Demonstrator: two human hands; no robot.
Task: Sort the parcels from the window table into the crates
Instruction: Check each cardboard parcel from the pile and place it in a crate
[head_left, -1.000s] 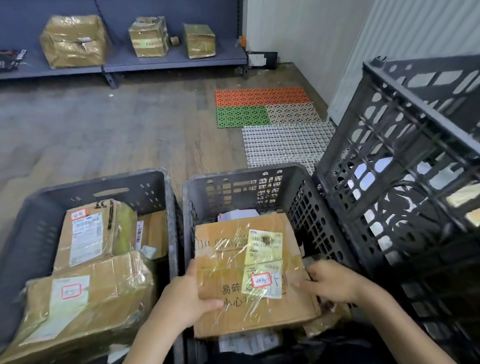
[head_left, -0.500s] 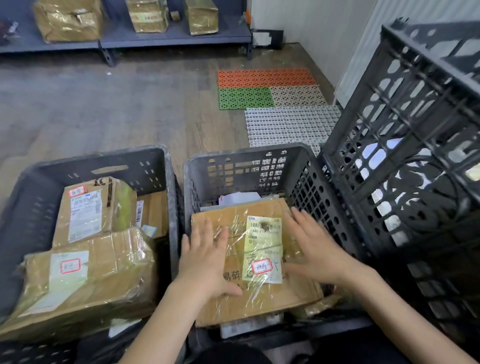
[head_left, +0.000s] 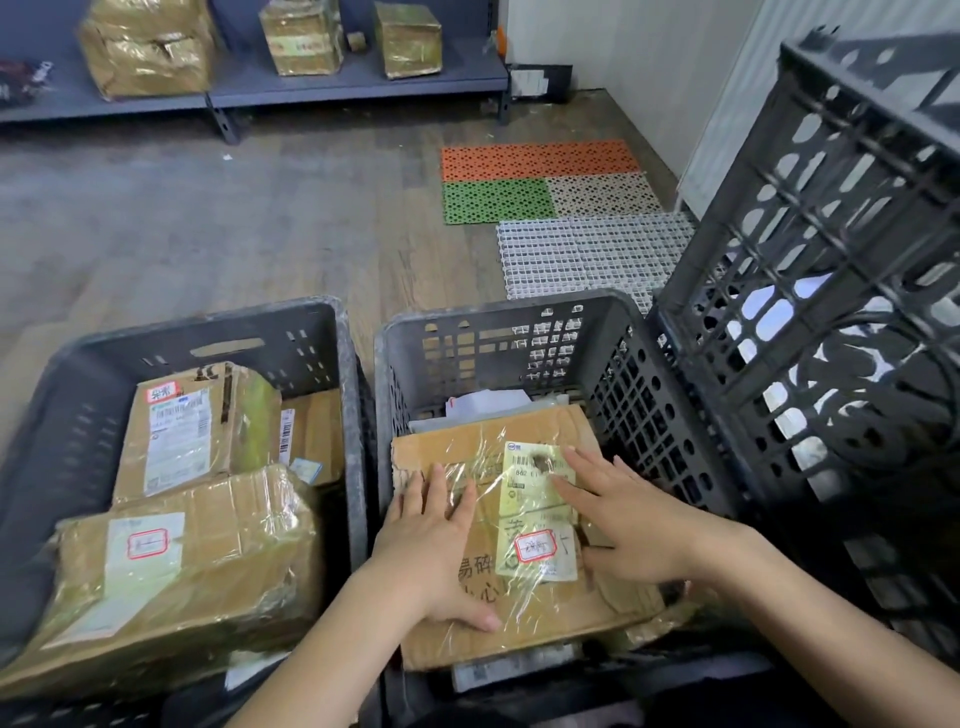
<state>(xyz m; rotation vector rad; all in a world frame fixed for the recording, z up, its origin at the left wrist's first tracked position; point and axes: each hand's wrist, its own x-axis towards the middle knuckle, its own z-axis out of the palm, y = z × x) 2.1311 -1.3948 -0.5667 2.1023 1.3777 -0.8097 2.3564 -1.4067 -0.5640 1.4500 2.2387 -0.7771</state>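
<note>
From my head camera: both my palms lie flat on the taped cardboard parcel (head_left: 519, 587), which sits in the middle crate (head_left: 498, 332). My left hand (head_left: 431, 545) presses its left half, fingers straight; my right hand (head_left: 623, 514) is spread across the yellowed label (head_left: 535, 514), gripping nothing. The left crate (head_left: 208, 332) holds two more wrapped parcels (head_left: 187, 561).

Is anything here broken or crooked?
Yes. The tall dark grey lattice crate on the right leans at a tilt. The flat taped cardboard parcel under both hands has a ragged left edge, and the big tape-wrapped cardboard parcel in the left crate looks crumpled.
</note>
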